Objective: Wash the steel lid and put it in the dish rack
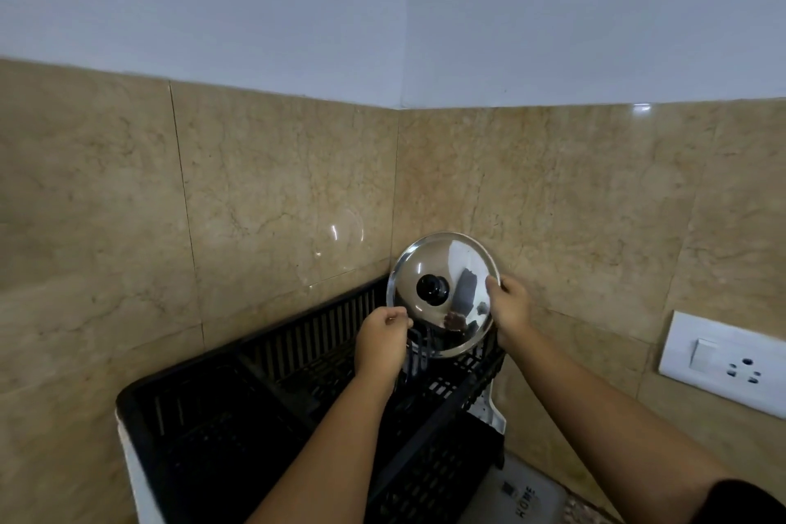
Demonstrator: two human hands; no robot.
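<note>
The round steel lid [459, 268] with a black knob stands on edge at the far right end of the black dish rack [297, 336], its domed face turned toward me. My left hand [380, 342] pinches the lid's lower left rim. My right hand [510, 304] grips its right rim, thumb on the front. The lid's bottom edge sits at the rack's far corner, close to the tiled wall corner; whether it rests on the rack I cannot tell.
Beige marble-look tiles [255, 204] line both walls meeting in a corner behind the rack. A white socket and switch plate [723, 357] is on the right wall. A white tray [495, 417] shows under the rack, and a pale mat [521, 496] lies below right.
</note>
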